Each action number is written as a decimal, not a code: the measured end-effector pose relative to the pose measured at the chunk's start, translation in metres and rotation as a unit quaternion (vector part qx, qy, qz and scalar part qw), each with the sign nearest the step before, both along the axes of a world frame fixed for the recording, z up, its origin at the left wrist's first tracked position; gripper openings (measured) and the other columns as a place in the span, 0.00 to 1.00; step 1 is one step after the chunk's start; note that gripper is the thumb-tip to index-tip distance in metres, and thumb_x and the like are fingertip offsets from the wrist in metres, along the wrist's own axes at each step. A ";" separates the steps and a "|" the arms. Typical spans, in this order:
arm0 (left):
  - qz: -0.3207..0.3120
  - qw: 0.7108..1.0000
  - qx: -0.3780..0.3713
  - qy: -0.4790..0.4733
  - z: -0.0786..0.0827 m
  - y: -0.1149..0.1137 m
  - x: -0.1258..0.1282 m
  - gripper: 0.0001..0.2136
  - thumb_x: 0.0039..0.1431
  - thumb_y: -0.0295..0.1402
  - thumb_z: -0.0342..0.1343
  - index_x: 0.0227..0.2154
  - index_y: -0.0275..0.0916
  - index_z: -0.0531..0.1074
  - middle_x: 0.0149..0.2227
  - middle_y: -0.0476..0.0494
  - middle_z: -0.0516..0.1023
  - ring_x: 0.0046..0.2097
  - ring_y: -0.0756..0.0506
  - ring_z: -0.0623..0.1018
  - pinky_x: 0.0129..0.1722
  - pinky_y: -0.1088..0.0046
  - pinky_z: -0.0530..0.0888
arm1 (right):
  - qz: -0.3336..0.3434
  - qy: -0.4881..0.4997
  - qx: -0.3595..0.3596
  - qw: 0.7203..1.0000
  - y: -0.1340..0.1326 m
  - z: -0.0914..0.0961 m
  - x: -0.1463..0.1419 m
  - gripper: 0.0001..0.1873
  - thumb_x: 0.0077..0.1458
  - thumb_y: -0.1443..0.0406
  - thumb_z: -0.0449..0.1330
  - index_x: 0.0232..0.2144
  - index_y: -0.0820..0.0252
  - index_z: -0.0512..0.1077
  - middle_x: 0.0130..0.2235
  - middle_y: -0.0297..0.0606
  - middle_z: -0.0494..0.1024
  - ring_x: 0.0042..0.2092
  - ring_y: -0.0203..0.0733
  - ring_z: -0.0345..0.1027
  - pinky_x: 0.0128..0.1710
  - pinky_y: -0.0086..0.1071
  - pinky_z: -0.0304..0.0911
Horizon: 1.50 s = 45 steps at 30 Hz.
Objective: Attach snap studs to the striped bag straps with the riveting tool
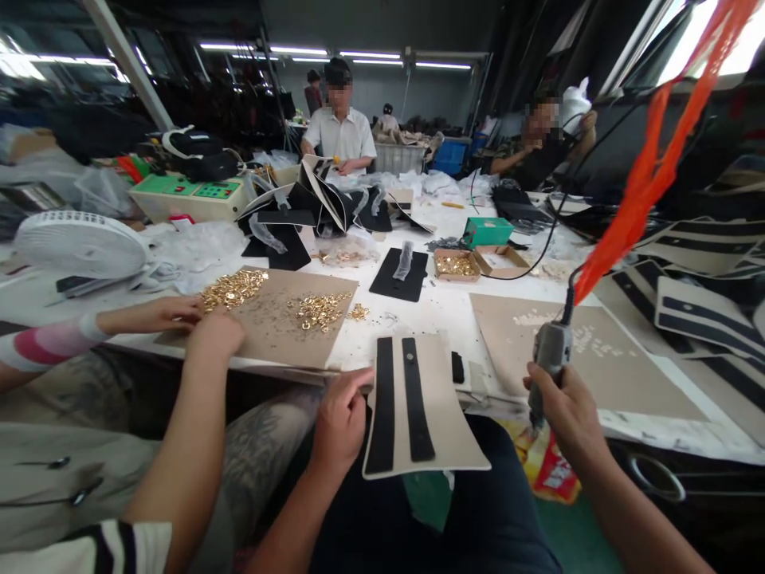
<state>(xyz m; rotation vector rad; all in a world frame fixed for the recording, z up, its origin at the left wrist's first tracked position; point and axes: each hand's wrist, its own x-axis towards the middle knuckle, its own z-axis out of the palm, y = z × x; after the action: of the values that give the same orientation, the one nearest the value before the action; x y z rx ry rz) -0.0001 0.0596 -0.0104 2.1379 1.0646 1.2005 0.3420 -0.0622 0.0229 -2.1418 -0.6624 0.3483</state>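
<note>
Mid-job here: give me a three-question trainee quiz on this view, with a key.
1. What does the right grip hold?
2. True or false: the beige panel by the left grip bears three dark strips.
3. What fills the cardboard box near the green box? A) white string B) gold pieces C) orange ribbon

Key: 1. A grey handheld tool. 2. False: two. 3. B.

At the bench (351, 344), two of the person's own hands (342, 410), one power screwdriver (553, 349), one beige panel (451, 406) between them with two black strips (420, 399), one white fan (84, 245), one small green box (487, 232), two cardboard trays (457, 277) and three gold-coloured heaps (233, 288) can be counted.
</note>
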 end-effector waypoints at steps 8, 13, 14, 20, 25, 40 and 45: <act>-0.133 0.990 -0.033 0.035 0.026 -0.059 -0.007 0.15 0.64 0.31 0.60 0.53 0.45 0.78 0.56 0.41 0.80 0.60 0.38 0.76 0.63 0.57 0.72 | 0.061 -0.099 -0.063 0.991 -0.008 -0.012 0.009 0.27 0.53 0.40 0.58 0.35 0.57 0.75 0.30 0.39 0.78 0.33 0.51 0.72 0.32 0.38 0.61; -0.054 0.970 -0.217 -0.094 0.053 -0.033 0.024 0.15 0.68 0.43 0.56 0.46 0.40 0.81 0.43 0.43 0.85 0.45 0.41 0.83 0.49 0.66 0.78 | 0.073 -0.004 0.016 0.997 -0.018 -0.013 0.016 0.40 0.49 0.41 0.61 0.56 0.62 0.74 0.47 0.48 0.81 0.44 0.56 0.78 0.45 0.42 0.70; -0.044 0.967 -0.224 -0.116 0.058 -0.026 0.027 0.16 0.67 0.44 0.57 0.47 0.39 0.81 0.43 0.43 0.85 0.46 0.40 0.83 0.50 0.66 0.78 | 0.059 0.003 0.030 0.998 -0.022 -0.011 0.019 0.42 0.48 0.40 0.61 0.56 0.63 0.74 0.47 0.49 0.81 0.45 0.56 0.78 0.46 0.42 0.70; -0.010 0.947 -0.213 -0.241 0.095 -0.002 0.037 0.21 0.60 0.47 0.64 0.49 0.36 0.81 0.50 0.39 0.84 0.56 0.37 0.80 0.62 0.61 0.73 | -0.037 -0.081 0.115 0.989 -0.041 0.022 0.010 0.34 0.50 0.42 0.60 0.48 0.60 0.78 0.47 0.48 0.81 0.46 0.58 0.77 0.47 0.46 0.70; -0.025 0.874 -0.269 -0.404 0.127 -0.010 0.046 0.26 0.57 0.43 0.69 0.56 0.38 0.76 0.53 0.38 0.82 0.56 0.37 0.80 0.60 0.59 0.75 | 0.100 -0.185 0.263 0.941 -0.036 0.071 -0.041 0.13 0.59 0.53 0.62 0.39 0.53 0.79 0.41 0.40 0.81 0.42 0.50 0.76 0.46 0.41 0.69; -0.071 0.792 -0.369 -0.482 0.155 -0.074 0.045 0.24 0.56 0.38 0.69 0.55 0.41 0.77 0.56 0.39 0.81 0.59 0.35 0.79 0.63 0.55 0.74 | 0.333 -0.180 0.333 0.863 -0.026 0.150 -0.117 0.09 0.63 0.60 0.64 0.44 0.51 0.79 0.42 0.39 0.79 0.42 0.44 0.75 0.41 0.35 0.71; 0.000 0.777 -0.419 -0.469 0.140 -0.081 0.047 0.22 0.57 0.41 0.68 0.55 0.46 0.76 0.58 0.44 0.80 0.61 0.37 0.77 0.65 0.56 0.72 | 0.062 -0.222 0.233 0.945 -0.020 0.062 -0.051 0.33 0.55 0.47 0.66 0.57 0.58 0.71 0.53 0.48 0.73 0.53 0.56 0.70 0.55 0.49 0.66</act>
<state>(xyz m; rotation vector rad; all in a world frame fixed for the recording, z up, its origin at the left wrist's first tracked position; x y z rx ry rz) 0.0470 -0.0214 0.1299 0.6770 0.8401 1.2137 0.2906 -0.0823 0.0849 -1.7291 -1.0243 -0.2251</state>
